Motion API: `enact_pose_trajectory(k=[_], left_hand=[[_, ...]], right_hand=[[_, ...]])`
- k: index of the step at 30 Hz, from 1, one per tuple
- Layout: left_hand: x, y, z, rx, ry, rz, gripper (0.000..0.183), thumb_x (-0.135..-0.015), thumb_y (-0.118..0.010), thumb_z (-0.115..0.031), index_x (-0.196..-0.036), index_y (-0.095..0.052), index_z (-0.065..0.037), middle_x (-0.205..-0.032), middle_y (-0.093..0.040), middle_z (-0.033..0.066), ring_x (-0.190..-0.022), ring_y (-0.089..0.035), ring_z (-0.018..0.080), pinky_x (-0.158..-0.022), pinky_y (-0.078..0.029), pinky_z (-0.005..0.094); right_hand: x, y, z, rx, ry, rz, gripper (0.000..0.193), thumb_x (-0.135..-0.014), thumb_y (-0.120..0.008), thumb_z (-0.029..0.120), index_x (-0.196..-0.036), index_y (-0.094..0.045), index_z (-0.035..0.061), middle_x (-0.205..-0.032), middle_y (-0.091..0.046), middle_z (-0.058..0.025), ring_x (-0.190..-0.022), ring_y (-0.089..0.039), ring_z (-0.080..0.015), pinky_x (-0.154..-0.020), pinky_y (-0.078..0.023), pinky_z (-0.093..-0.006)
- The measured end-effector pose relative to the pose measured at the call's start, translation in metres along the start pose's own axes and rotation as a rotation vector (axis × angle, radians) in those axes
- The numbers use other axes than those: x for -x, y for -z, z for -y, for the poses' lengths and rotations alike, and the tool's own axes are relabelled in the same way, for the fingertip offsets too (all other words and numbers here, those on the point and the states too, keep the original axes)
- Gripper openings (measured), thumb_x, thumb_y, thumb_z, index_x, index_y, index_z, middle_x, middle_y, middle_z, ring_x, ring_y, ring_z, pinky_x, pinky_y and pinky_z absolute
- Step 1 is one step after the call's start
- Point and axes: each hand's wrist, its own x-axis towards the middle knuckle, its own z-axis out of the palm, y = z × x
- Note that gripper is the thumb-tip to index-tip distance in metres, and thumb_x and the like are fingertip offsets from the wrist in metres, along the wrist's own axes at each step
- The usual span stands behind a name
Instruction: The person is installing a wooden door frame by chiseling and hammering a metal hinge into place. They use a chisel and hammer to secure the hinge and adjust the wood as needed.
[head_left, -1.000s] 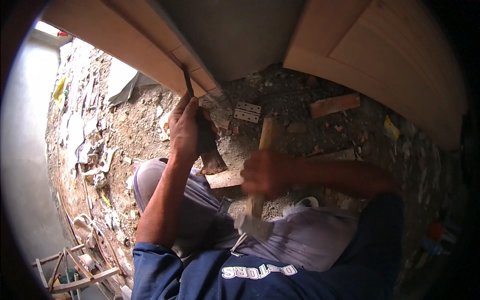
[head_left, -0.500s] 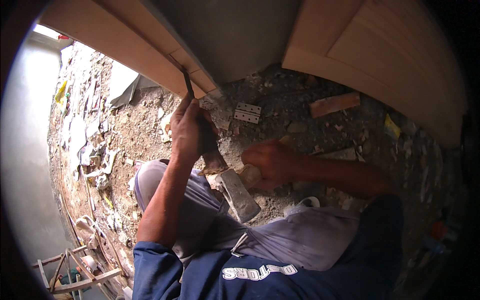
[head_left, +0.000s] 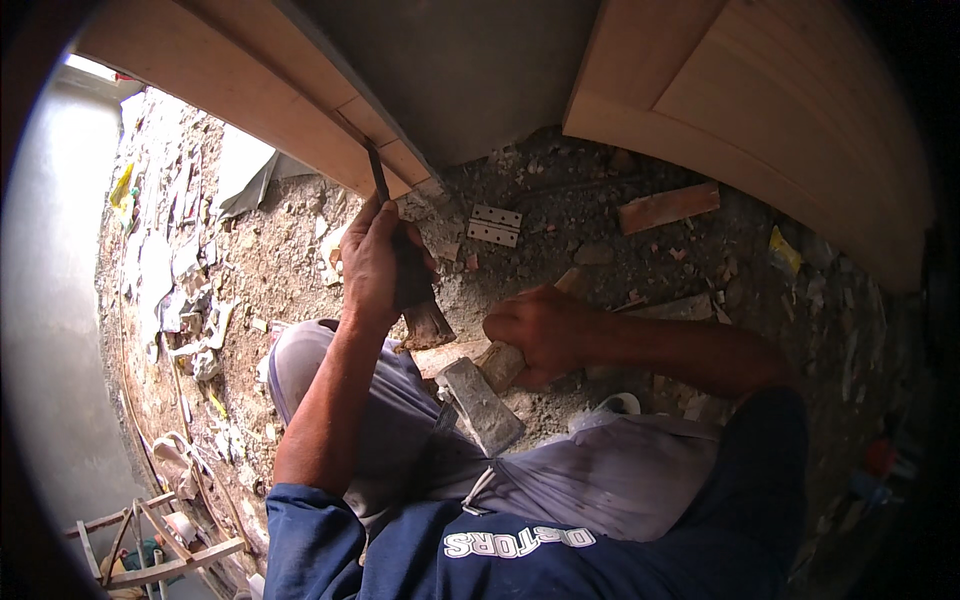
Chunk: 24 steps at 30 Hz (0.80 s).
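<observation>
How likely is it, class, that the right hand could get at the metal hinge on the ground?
Probably yes: the hinge lies uncovered on the ground ahead, and nothing seems to block the right hand. But that hand grips a hammer, which would likely need setting down first.

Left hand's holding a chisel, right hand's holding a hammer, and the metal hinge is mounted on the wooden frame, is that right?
Not quite: the head view shows the metal hinge lying on the ground. The left hand does hold a chisel, the right hand a hammer.
</observation>
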Motion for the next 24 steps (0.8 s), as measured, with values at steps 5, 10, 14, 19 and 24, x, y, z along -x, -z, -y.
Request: enact_pose_trajectory(k=[5, 10, 14, 19, 24], left_hand=[[0.0012, -0.0011, 0.0012, 0.008, 0.008, 0.011, 0.025, -0.104, -0.046, -0.022, -0.125, -0.053, -0.01, -0.069, -0.058, 0.0051, -0.048, -0.061, 0.0194, -0.041, -0.054, 0.0331], [0.0018, -0.001, -0.0003, -0.006, 0.013, -0.001, 0.025, -0.104, -0.046, -0.021, -0.125, -0.053, -0.01, -0.069, -0.058, 0.005, -0.049, -0.061, 0.0192, -0.04, -0.054, 0.0332], [0.0002, 0.0011, 0.0024, 0.008, -0.008, 0.029, 0.023, -0.104, -0.047, -0.021, -0.122, -0.053, -0.009, -0.068, -0.058, 0.0048, -0.049, -0.062, 0.0187, -0.041, -0.054, 0.0326], [0.0025, -0.0008, 0.0009, 0.014, -0.014, 0.043, 0.019, -0.103, -0.049, -0.021, -0.117, -0.052, -0.008, -0.068, -0.059, 0.0049, -0.049, -0.061, 0.0179, -0.042, -0.054, 0.0321], [0.0009, 0.0007, 0.0027, 0.034, -0.006, 0.036, 0.022, -0.104, -0.047, -0.021, -0.121, -0.052, -0.009, -0.068, -0.058, 0.0053, -0.048, -0.061, 0.0193, -0.04, -0.054, 0.0332]], right_hand=[[0.0015, -0.0015, -0.0003, -0.001, 0.007, -0.03, 0.051, -0.053, -0.085, 0.029, -0.086, -0.053, 0.0054, -0.083, -0.058, -0.0116, -0.077, -0.064, -0.0334, -0.066, -0.052, -0.0457], [0.0, -0.0009, -0.0011, 0.006, 0.029, -0.018, 0.052, -0.053, -0.085, 0.028, -0.085, -0.052, 0.0054, -0.082, -0.058, -0.0116, -0.076, -0.064, -0.0328, -0.066, -0.052, -0.0457], [0.0004, -0.0014, -0.001, 0.006, 0.036, -0.019, 0.052, -0.053, -0.085, 0.028, -0.086, -0.052, 0.0052, -0.082, -0.058, -0.0117, -0.075, -0.064, -0.0327, -0.066, -0.052, -0.0454], [0.0006, -0.0021, -0.0009, 0.026, 0.029, 0.009, 0.052, -0.054, -0.085, 0.029, -0.086, -0.052, 0.0053, -0.082, -0.058, -0.0117, -0.077, -0.064, -0.0321, -0.067, -0.052, -0.0445], [0.0002, -0.0037, -0.003, 0.026, 0.048, 0.01, 0.05, -0.054, -0.085, 0.03, -0.083, -0.053, 0.0058, -0.081, -0.057, -0.0107, -0.076, -0.063, -0.0313, -0.067, -0.052, -0.0438]])
